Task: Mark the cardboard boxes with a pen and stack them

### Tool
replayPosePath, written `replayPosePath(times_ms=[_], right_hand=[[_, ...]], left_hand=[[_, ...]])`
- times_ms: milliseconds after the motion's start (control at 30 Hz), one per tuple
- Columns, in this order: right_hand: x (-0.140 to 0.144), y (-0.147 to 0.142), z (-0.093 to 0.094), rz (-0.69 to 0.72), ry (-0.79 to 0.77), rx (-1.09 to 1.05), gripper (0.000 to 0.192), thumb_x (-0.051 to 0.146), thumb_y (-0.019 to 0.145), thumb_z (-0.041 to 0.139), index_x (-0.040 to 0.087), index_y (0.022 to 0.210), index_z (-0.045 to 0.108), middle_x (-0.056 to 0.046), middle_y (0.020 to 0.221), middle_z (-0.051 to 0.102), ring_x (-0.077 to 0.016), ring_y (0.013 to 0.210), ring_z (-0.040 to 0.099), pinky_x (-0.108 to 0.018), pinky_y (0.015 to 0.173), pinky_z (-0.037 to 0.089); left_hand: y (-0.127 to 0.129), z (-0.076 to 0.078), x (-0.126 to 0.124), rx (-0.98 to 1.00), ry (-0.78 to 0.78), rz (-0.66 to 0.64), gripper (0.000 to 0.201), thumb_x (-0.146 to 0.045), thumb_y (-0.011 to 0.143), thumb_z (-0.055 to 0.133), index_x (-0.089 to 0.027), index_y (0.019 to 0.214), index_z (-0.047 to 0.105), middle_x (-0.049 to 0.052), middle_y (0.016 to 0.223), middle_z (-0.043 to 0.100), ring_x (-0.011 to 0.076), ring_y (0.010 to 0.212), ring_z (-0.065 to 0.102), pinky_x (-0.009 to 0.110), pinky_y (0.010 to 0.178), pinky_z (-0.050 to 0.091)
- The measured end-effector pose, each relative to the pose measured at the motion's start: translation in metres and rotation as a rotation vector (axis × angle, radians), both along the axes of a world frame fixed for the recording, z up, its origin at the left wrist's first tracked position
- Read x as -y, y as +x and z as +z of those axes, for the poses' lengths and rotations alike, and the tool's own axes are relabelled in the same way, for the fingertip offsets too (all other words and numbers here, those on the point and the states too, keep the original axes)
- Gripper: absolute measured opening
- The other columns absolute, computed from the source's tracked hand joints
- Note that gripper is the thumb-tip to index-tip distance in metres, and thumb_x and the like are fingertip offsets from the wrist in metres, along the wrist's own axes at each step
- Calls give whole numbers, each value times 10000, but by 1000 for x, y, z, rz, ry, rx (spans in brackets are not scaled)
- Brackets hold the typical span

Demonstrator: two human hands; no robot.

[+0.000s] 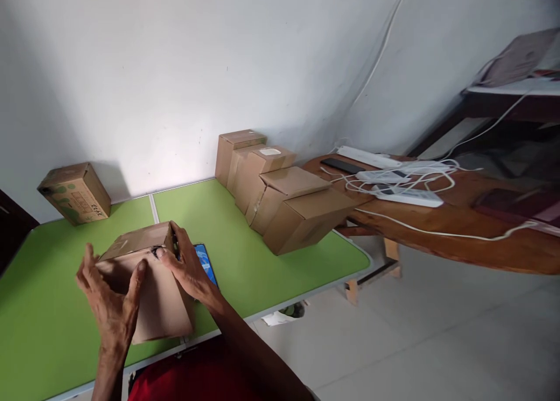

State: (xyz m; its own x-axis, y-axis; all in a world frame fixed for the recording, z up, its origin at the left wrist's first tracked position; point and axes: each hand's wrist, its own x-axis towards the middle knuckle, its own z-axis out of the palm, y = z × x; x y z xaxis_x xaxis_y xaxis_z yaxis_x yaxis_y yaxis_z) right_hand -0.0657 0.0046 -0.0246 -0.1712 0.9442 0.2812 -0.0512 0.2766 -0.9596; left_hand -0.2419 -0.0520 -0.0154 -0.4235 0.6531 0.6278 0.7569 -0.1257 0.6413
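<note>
Head view: box (153, 290) between both hands' grip (149, 278).

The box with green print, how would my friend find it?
Start at the green table and go to its far left corner by the white wall. The box with green print sits there alone, tilted. The other boxes are plain brown.

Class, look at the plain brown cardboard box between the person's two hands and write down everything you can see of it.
The plain brown cardboard box is small, unprinted and looks closed, tipped so its top slopes toward the wall. It rests on the green folding table, near the front edge. The left hand presses its near left side, and the right hand holds its upper right edge, fingers over the top. A blue-screened phone lies just beside it on the right.
</note>
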Motion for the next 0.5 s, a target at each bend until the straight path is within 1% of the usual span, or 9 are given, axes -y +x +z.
replayPosePath(times_ms=[67,100,133,200,267,333,400,500], right_hand=[[2,-4,-1,-12,19,14,930,642,1002,799,320,1792,429,-140,1693,573,-371,1657,485,-565,1426,356],[3,-6,-1,-16,21,20,927,614,1002,812,335,1796,422,-130,1704,566,-366,1672,467,-564,1434,344],[4,-7,-1,-17,21,23,921,584,1006,819,347,1799,414,-120,1715,558,-361,1684,452,-563,1441,335],[8,-8,1,-4,19,19,900,524,1022,812,364,1805,398,-105,1742,532,-348,1698,435,-563,1447,329],[11,-9,4,17,33,13,884,464,1034,796,368,1811,384,-101,1756,515,-336,1696,442,-564,1446,339],[13,-13,7,18,53,20,874,400,1035,784,374,1809,381,-94,1745,523,-329,1682,462,-565,1430,378],[12,-20,9,11,68,45,895,345,1015,793,375,1808,377,-92,1724,539,-333,1661,485,-563,1401,433],[8,-35,7,2,114,102,979,293,960,830,313,1813,351,-137,1707,538,-352,1628,512,-564,1374,469]], left_hand=[[4,10,-6,-139,36,-21,873,-801,929,755,-191,1549,693,257,1607,625,459,1530,572,678,1248,480],[4,14,-8,-186,45,-38,753,-784,966,719,-193,1431,765,252,1543,668,449,1488,612,678,1238,483],[4,17,-9,-219,50,-48,679,-768,985,703,-194,1334,802,250,1487,698,444,1448,644,677,1224,489],[3,20,-9,-254,63,-39,621,-749,977,718,-194,1236,815,250,1430,731,446,1400,679,682,1200,493],[1,22,-6,-272,65,-21,593,-733,960,734,-195,1199,802,253,1431,748,456,1380,694,691,1182,490],[-1,25,-2,-290,53,-12,582,-728,948,734,-193,1168,790,257,1409,774,472,1346,710,712,1167,479],[-5,28,2,-300,35,-2,578,-729,936,735,-194,1150,785,250,1364,803,487,1312,721,735,1159,469],[-11,29,6,-289,29,39,560,-727,923,746,-215,1145,787,218,1315,828,497,1289,724,767,1173,456]])
